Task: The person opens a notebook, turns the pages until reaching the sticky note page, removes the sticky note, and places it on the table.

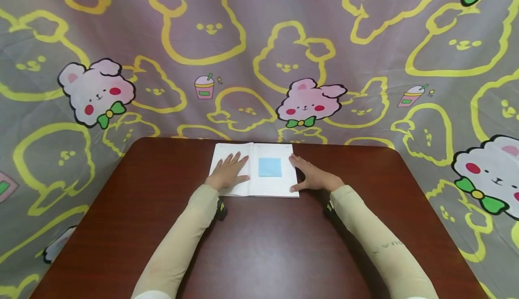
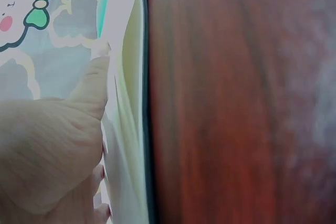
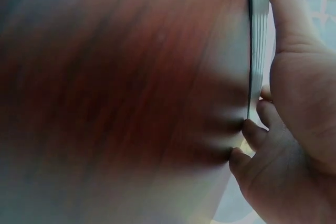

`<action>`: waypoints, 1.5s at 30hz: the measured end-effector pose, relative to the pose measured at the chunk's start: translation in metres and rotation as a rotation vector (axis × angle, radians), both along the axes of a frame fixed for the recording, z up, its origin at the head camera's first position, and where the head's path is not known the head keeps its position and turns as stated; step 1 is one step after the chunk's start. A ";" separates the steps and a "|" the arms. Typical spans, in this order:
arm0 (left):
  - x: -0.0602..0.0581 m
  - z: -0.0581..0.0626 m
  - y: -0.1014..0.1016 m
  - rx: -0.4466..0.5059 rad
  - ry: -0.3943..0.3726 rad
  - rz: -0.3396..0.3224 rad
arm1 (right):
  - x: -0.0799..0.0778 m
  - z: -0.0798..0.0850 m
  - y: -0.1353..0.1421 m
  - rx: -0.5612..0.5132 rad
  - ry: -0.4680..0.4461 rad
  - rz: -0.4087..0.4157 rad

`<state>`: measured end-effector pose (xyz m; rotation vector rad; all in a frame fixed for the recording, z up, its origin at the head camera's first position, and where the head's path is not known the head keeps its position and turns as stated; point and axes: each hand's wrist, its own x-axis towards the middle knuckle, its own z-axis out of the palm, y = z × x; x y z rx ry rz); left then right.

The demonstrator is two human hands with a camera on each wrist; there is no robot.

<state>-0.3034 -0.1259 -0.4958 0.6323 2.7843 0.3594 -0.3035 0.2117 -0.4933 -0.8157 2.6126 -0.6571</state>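
An open notebook with lined white pages lies near the table's far edge. On its right page is a square light-blue sticky note. My left hand rests on the left page with its fingers spread and the thumb toward the spine. Along the right edge of the notebook is my right hand, its thumb at the lower corner of the page and its fingertips at the upper part of that edge. In the right wrist view, the thumb lies along the page stack, and the other fingertips are low by the table.
The dark reddish-brown wooden table extends around the notebook on all sides. Behind it and at both sides hangs a grey-purple curtain printed with yellow outlines and cartoon bunnies. Light sleeves cover both forearms, with a small dark device under the left wrist.
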 end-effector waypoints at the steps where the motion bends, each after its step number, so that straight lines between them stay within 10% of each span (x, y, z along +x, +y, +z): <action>1: 0.000 -0.001 0.001 0.004 0.004 0.004 | 0.001 0.000 0.001 0.007 0.015 -0.001; 19: 0.001 -0.002 -0.001 -0.057 0.008 0.004 | 0.019 0.020 -0.083 0.256 0.459 0.156; 27: 0.002 -0.004 -0.001 -0.048 0.015 0.004 | 0.021 0.015 -0.122 0.495 0.453 0.126; 45: -0.002 -0.011 -0.005 0.068 -0.049 0.009 | 0.013 0.017 -0.127 0.285 0.492 0.023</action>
